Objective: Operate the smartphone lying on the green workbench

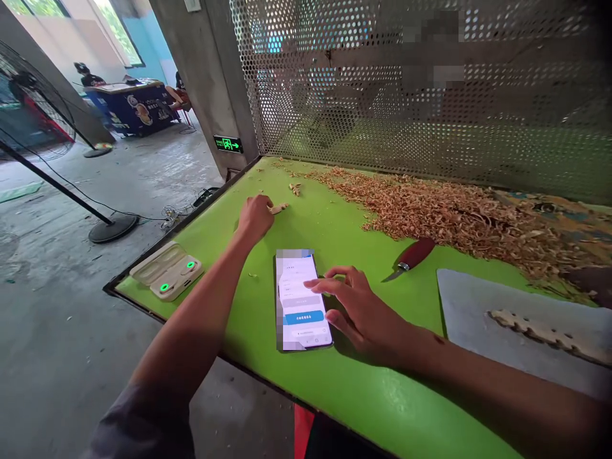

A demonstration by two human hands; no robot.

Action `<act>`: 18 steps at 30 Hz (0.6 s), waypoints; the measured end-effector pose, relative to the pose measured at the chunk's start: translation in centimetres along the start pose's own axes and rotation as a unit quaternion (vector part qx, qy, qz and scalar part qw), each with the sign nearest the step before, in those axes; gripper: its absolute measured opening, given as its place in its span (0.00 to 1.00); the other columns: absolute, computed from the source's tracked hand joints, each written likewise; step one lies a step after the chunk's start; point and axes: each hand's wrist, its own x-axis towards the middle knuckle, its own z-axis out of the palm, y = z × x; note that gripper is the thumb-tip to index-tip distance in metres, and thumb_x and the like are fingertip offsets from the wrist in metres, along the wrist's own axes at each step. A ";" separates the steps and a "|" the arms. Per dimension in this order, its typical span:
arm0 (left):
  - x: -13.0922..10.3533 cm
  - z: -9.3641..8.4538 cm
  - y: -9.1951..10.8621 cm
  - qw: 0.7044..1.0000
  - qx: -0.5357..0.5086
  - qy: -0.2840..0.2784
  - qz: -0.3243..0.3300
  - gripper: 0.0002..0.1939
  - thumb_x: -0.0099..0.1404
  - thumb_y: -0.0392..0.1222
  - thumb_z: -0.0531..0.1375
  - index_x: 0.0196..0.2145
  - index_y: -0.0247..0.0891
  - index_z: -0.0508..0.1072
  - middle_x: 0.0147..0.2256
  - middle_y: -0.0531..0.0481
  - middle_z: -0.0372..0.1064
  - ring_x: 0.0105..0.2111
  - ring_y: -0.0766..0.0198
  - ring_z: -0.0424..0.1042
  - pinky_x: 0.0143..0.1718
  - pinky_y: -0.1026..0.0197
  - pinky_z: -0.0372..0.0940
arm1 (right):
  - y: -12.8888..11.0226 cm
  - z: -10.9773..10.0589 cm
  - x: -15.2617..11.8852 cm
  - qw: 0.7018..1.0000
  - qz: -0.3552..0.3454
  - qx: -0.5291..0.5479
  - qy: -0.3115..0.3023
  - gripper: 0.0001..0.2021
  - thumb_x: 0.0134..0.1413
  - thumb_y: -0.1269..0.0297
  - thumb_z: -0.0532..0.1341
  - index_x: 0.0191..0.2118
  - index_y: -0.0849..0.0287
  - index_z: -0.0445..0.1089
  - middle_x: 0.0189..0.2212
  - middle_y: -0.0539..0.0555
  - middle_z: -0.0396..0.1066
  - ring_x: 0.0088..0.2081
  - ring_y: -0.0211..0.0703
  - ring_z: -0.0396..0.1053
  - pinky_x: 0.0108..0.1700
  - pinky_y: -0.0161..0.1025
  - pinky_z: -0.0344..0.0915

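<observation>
On the green tabletop a smartphone [302, 299] lies face up with its screen lit, part of it blurred out. My right hand [356, 306] hovers at the phone's right side with fingers apart, the index fingertip over or on the screen; I cannot tell if it touches. Farther off, my left hand [256, 217] is closed, and a small pale carved wood piece [278, 208] sticks out beside its fingers. Another small wood piece [295, 189] lies beyond it. To the right of the phone rests a carving knife [412, 258] with a dark red handle.
An open white case [167, 271] with green lights sits at the left edge. Wood shavings [430, 207] are heaped along the perforated metal screen [335, 95]. At right, a long carved wood piece [549, 335] lies on a grey sheet [463, 306]. A fan base [113, 228] stands on the floor.
</observation>
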 end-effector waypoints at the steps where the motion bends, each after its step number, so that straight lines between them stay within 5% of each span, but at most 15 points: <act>1: 0.0 0.0 0.0 1.000 -0.001 -0.004 -0.002 0.20 0.61 0.29 0.60 0.49 0.37 0.82 0.47 0.41 0.80 0.49 0.51 0.76 0.51 0.57 0.68 | 0.0 0.0 0.0 1.000 -0.007 0.004 0.004 0.21 0.74 0.54 0.50 0.64 0.57 0.61 0.58 0.64 0.70 0.61 0.60 0.57 0.56 0.58 0.62; 8: -0.4 -0.3 0.5 1.000 -0.020 -0.010 -0.012 0.18 0.63 0.30 0.59 0.47 0.36 0.82 0.45 0.40 0.81 0.47 0.51 0.77 0.47 0.56 0.69 | -0.7 -0.3 -0.2 0.993 -0.115 -0.014 -0.022 0.19 0.74 0.51 0.48 0.58 0.58 0.65 0.58 0.61 0.72 0.61 0.58 0.57 0.59 0.57 0.59; 13: -0.9 -0.8 1.0 1.000 -0.022 -0.008 -0.012 0.18 0.63 0.29 0.57 0.46 0.36 0.83 0.45 0.40 0.81 0.46 0.53 0.77 0.47 0.58 0.69 | -1.0 -0.3 -0.2 0.989 -0.134 -0.005 -0.056 0.20 0.76 0.51 0.46 0.55 0.58 0.68 0.54 0.59 0.75 0.62 0.56 0.57 0.60 0.54 0.59; 18: -1.0 -1.1 1.3 1.000 -0.020 -0.006 -0.008 0.17 0.63 0.28 0.57 0.44 0.35 0.83 0.44 0.40 0.81 0.45 0.53 0.78 0.47 0.58 0.69 | -1.0 0.0 -0.3 0.993 -0.117 -0.030 -0.019 0.20 0.75 0.52 0.48 0.56 0.59 0.67 0.54 0.61 0.74 0.60 0.57 0.58 0.59 0.55 0.60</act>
